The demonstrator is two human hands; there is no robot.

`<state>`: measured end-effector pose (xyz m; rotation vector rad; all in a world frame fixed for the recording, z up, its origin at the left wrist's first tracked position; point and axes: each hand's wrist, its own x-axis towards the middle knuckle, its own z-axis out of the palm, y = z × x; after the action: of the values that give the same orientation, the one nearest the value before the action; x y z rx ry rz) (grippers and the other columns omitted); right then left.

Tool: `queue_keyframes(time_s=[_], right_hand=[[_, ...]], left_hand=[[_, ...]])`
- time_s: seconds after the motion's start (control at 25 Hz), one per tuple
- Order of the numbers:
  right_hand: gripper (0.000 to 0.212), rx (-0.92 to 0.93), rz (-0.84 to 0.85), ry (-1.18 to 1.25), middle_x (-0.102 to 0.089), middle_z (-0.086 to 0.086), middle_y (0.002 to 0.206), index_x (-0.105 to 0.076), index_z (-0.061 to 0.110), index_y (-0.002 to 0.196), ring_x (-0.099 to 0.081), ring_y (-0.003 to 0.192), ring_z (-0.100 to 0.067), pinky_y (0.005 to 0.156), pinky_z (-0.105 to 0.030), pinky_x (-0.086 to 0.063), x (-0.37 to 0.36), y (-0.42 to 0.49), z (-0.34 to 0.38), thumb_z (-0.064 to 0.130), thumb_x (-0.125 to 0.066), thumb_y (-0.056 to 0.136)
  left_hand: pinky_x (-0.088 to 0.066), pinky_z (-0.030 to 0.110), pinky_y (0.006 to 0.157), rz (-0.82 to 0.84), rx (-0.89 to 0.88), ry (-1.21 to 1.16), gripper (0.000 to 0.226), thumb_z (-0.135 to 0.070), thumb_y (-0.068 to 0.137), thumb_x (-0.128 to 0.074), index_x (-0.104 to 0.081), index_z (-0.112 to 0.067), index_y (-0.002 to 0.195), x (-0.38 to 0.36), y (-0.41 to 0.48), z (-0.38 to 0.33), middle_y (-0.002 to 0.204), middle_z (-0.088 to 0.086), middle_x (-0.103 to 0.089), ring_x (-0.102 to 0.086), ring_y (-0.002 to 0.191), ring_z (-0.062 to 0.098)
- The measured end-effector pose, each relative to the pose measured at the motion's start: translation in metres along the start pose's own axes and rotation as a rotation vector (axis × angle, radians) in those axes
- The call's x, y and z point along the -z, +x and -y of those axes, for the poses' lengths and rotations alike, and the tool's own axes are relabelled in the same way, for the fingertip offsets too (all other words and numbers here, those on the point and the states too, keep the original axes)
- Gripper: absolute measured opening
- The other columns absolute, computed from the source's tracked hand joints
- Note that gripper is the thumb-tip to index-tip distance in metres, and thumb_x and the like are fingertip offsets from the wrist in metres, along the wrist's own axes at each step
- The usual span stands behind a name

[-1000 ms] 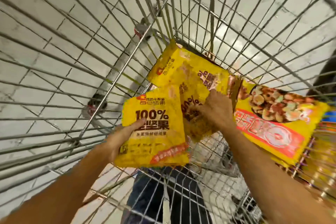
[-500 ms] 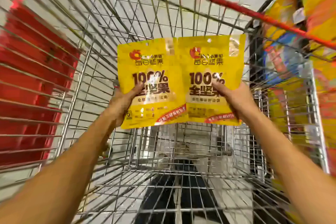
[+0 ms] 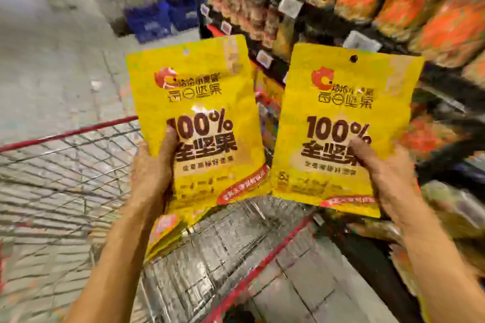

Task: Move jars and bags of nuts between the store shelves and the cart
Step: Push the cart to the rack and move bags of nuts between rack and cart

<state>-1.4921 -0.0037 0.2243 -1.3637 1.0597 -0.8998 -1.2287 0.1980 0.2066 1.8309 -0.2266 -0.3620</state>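
Two yellow bags of nuts are held upright in the middle of the frame, above the wire cart (image 3: 78, 165) whose red rim crosses the lower left and lower centre. The left hand (image 3: 153, 173) grips the left bag (image 3: 199, 102) at its lower left edge, thumb pressed across the front beside the "100%" print, the other fingers hidden behind the pack. More yellow packaging (image 3: 162, 233) shows below and behind this bag, under the same hand; whether it is a second bag in that grip cannot be told. The right hand (image 3: 388, 176) grips the right bag (image 3: 341, 102) at its lower right edge, thumb on the front over the dark lettering, the remaining fingers out of sight behind it. The two bags stand side by side, just apart, their lower inner corners nearly meeting. Store shelves (image 3: 341, 2) fill the upper right of the frame, stocked with blurred orange and yellow packs and white price tags along the edges. Grey floor (image 3: 52, 60) lies at the upper left, with blue crates (image 3: 160, 18) further back.
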Motion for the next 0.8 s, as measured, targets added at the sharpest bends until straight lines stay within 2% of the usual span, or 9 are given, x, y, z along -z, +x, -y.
queue_keyframes(time_s=[0.12, 0.2, 0.32, 0.4, 0.52, 0.6, 0.68, 0.72, 0.8], right_hand=[[0.066, -0.011, -0.205, 0.19, -0.075, 0.008, 0.079, -0.074, 0.028, 0.083, -0.072, 0.07, -0.01, 0.054, -0.03, -0.057, 0.116, -0.033, 0.013, 0.059, -0.087, 0.026], [0.062, 0.016, -0.318, 0.223, -0.074, 0.011, 0.074, -0.073, 0.027, 0.089, -0.071, 0.065, -0.008, 0.049, -0.027, -0.055, 0.188, -0.06, 0.022, 0.05, -0.085, 0.033], [0.079, 0.013, -0.477, 0.199, -0.076, 0.005, 0.079, -0.064, 0.019, 0.105, -0.073, 0.07, -0.015, 0.055, -0.033, -0.057, 0.281, -0.096, 0.028, 0.052, -0.083, 0.036], [0.074, 0.021, -0.575, 0.185, -0.076, 0.0, 0.08, -0.064, 0.02, 0.097, -0.073, 0.07, -0.019, 0.059, -0.036, -0.057, 0.339, -0.121, 0.031, 0.056, -0.079, 0.034], [0.067, 0.03, -0.74, 0.144, -0.073, 0.005, 0.075, -0.061, 0.024, 0.082, -0.071, 0.069, -0.018, 0.065, -0.039, -0.058, 0.409, -0.158, 0.034, 0.063, -0.076, 0.029], [0.063, 0.046, -0.768, 0.167, -0.075, 0.003, 0.076, -0.066, 0.024, 0.081, -0.072, 0.066, -0.016, 0.054, -0.037, -0.059, 0.438, -0.179, 0.035, 0.061, -0.077, 0.031], [0.055, 0.057, -0.798, 0.206, -0.075, 0.004, 0.077, -0.065, 0.026, 0.084, -0.072, 0.064, -0.014, 0.045, -0.029, -0.055, 0.465, -0.203, 0.038, 0.056, -0.077, 0.04], [0.053, 0.062, -0.831, 0.221, -0.075, 0.005, 0.077, -0.063, 0.026, 0.086, -0.071, 0.062, -0.012, 0.043, -0.026, -0.053, 0.476, -0.214, 0.038, 0.053, -0.075, 0.043], [0.064, 0.08, -0.904, 0.227, -0.075, 0.004, 0.077, -0.061, 0.025, 0.089, -0.071, 0.06, -0.011, 0.042, -0.024, -0.052, 0.499, -0.235, 0.038, 0.056, -0.081, 0.036]], left_hand=[[-0.047, 0.027, 0.068, 0.119, -0.223, -0.03, 0.053, -0.07, 0.071, -0.059, -0.062, -0.021, 0.089, -0.076, -0.049, -0.047, 0.102, 0.013, -0.066, -0.066, 0.092, 0.019], [-0.052, 0.043, 0.076, 0.222, -0.315, -0.041, 0.055, -0.075, 0.062, -0.055, -0.059, -0.022, 0.071, -0.132, -0.095, -0.068, 0.092, 0.014, -0.067, -0.067, 0.091, 0.028], [-0.05, 0.057, 0.083, 0.431, -0.436, -0.096, 0.057, -0.076, 0.059, -0.054, -0.063, -0.024, 0.081, -0.201, -0.168, -0.091, 0.095, 0.012, -0.07, -0.066, 0.092, 0.032], [-0.051, 0.057, 0.084, 0.555, -0.49, -0.131, 0.049, -0.071, 0.062, -0.056, -0.064, -0.027, 0.084, -0.243, -0.219, -0.101, 0.096, 0.009, -0.069, -0.066, 0.093, 0.03], [-0.052, 0.047, 0.081, 0.686, -0.535, -0.162, 0.034, -0.064, 0.068, -0.059, -0.063, -0.033, 0.082, -0.288, -0.283, -0.112, 0.088, -0.001, -0.068, -0.066, 0.09, 0.026], [-0.049, 0.028, 0.07, 0.713, -0.603, -0.184, 0.007, -0.051, 0.079, -0.061, -0.062, -0.044, 0.08, -0.307, -0.315, -0.12, 0.079, -0.02, -0.063, -0.065, 0.079, 0.003], [-0.046, 0.01, 0.059, 0.787, -0.671, -0.229, 0.007, -0.044, 0.084, -0.063, -0.061, -0.049, 0.079, -0.325, -0.347, -0.132, 0.07, -0.024, -0.064, -0.06, 0.069, -0.015], [-0.045, 0.006, 0.056, 0.859, -0.675, -0.256, 0.005, -0.046, 0.082, -0.061, -0.062, -0.05, 0.081, -0.334, -0.361, -0.139, 0.073, -0.025, -0.068, -0.061, 0.07, -0.016], [-0.05, 0.012, 0.059, 0.987, -0.68, -0.288, 0.009, -0.051, 0.075, -0.059, -0.063, -0.051, 0.084, -0.357, -0.39, -0.155, 0.081, -0.028, -0.07, -0.066, 0.073, -0.009]])
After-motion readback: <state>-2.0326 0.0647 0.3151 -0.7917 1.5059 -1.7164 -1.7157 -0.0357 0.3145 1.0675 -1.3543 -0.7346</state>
